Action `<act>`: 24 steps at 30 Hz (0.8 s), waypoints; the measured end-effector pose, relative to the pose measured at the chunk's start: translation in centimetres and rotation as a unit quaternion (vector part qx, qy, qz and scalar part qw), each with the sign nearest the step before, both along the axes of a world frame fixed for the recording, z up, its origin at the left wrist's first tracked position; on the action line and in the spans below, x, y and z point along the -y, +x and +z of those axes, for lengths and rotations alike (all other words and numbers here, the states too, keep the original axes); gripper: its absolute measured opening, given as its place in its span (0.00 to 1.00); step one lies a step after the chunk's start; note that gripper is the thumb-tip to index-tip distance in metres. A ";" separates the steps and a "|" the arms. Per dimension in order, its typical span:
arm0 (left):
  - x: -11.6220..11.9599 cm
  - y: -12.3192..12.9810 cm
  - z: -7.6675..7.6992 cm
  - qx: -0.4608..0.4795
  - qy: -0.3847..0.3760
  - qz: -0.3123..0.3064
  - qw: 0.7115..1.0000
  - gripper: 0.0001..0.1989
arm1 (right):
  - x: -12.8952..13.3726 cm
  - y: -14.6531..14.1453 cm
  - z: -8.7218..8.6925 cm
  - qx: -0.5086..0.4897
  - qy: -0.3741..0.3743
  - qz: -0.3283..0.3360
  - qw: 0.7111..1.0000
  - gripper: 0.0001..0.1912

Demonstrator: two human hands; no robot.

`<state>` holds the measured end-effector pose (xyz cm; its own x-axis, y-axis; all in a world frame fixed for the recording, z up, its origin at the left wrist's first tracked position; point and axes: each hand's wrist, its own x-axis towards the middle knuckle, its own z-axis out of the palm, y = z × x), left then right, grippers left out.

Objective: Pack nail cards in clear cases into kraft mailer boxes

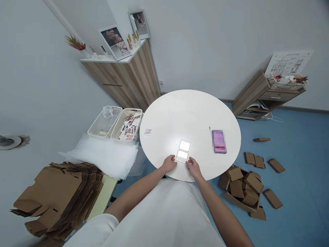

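Note:
On the near part of the white round table [164,113] lies a small hinged case [182,156], unfolded flat. Its two rounded square halves look shiny and pale; whether they are mirrored or clear, I cannot tell. My left hand [169,163] is at the near half's left edge, fingers curled and thumb at the corner. At the opposite edge, my right hand [193,167] pinches the lower right corner. A small card with pink nail-like pieces [148,131] lies to the left. A purple pack [219,141], blurred out, lies to the right.
Left of the table stand a basket of printed cards [128,125], a basket with clear plastic [99,125], white sheets [108,151] and stacked flat cardboard [64,195]. A carton of small brown boxes [241,187] sits on the floor at right, with several boxes around it.

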<state>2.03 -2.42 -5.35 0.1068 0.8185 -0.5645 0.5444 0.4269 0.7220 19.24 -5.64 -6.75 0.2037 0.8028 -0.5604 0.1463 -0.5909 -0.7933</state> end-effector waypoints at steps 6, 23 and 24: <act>-0.2 0.5 -0.1 0.039 -0.008 0.005 0.999 0.16 | -1.2 -0.1 0.8 -0.029 0.002 0.000 1.000 0.27; -1.1 -0.6 -1.1 0.064 -0.031 -0.029 0.997 0.25 | -1.6 -0.4 0.6 -0.001 0.005 -0.055 0.998 0.27; -1.2 -1.2 -1.0 0.055 -0.032 -0.045 0.997 0.24 | -1.4 -0.4 0.4 0.007 0.010 -0.062 0.998 0.26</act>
